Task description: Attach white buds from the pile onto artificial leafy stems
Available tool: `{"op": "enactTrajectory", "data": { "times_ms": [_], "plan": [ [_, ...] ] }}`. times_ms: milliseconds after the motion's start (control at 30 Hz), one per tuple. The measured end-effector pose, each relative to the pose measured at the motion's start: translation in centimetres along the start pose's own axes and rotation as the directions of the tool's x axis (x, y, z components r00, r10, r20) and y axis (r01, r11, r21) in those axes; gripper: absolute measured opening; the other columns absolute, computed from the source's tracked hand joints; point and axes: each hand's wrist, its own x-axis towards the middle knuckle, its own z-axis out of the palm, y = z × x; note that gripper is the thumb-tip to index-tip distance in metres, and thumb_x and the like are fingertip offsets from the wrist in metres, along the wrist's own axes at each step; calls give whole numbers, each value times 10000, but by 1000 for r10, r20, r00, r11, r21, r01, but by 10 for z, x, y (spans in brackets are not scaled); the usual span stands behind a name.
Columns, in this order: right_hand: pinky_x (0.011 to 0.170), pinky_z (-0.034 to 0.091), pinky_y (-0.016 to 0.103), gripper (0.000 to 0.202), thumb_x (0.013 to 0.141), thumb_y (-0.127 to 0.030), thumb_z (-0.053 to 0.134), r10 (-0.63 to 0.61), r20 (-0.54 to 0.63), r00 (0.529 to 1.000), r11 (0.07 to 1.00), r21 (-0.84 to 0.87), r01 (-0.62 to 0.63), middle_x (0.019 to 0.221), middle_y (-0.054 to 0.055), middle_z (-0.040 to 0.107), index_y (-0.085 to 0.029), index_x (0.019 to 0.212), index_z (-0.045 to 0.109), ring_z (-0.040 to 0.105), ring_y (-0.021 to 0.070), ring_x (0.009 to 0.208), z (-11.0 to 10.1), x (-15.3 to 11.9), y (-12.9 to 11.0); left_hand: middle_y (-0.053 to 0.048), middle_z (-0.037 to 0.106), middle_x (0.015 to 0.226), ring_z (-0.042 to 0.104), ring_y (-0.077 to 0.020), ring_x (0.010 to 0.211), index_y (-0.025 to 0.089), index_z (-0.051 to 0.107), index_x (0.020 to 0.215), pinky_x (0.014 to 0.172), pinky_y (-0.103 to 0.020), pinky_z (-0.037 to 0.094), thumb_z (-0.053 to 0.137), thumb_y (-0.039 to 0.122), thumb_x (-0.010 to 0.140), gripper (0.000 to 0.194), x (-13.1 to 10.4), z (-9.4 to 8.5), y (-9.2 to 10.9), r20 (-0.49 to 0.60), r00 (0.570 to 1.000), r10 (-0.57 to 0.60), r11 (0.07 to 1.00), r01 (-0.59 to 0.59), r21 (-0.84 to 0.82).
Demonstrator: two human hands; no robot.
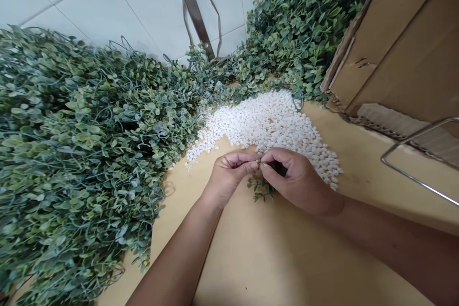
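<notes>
Pinching at the fingertips, L grip (pixel 229 177) & R grip (pixel 299 181) meet just off the near side of the white heap (pixel 258 119), thumb & index of each clenched on a tiny piece (pixel 258 162), too small to ID. Green sprig (pixel 263 191) is on that same side of the heap, partly hidden under R grip; can't tell if its stem runs up into the pinch. Sprig looks v. light, leaves thin & bendy, stem prob. a bit stiffer; prob. not slippery, but leaves may crease or pop off if squeezed. Best hold = bare stem, w/ fingertips only, leaves left free. Foliage mass (pixel 89 153) lies L of the heap, carton (pixel 401 52) R of it, tan desk (pixel 251 258) under it.
</notes>
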Motion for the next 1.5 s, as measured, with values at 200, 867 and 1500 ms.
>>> {"op": "enactTrajectory", "data": {
  "times_ms": [200, 867, 1500],
  "plan": [
    [598, 424, 241, 113, 818, -226, 486, 30, -39, 999, 998, 63, -27, 685, 19, 566, -161, 748, 546, 523, 131, 653, -4, 2, -1, -10, 647, 634, 537, -105, 573, 154, 690, 693, 553, -222, 411, 808, 310, 531, 254, -19, -16, 25, 28, 999, 47, 926, -54, 375],
    [599, 525, 288, 341, 767, -487, 575, 142, 212, 967, 822, 520, -234, 669, 28, 591, -175, 632, 588, 593, 149, 652, -30, 10, -15, 24, 540, 571, 479, -85, 541, 148, 551, 623, 536, -211, 379, 639, 144, 651, 93, -24, -19, 29, 127, 991, 47, 821, -111, 560],
    [611, 395, 248, 164, 835, -205, 453, -9, 258, 966, 991, -126, 43, 713, 24, 630, -177, 804, 612, 574, 146, 667, 4, -4, -1, -48, 657, 813, 597, -169, 784, 176, 676, 742, 739, -303, 458, 573, 200, 734, 106, -7, -66, 35, -101, 808, 580, 426, -196, 883]
  ]
}}
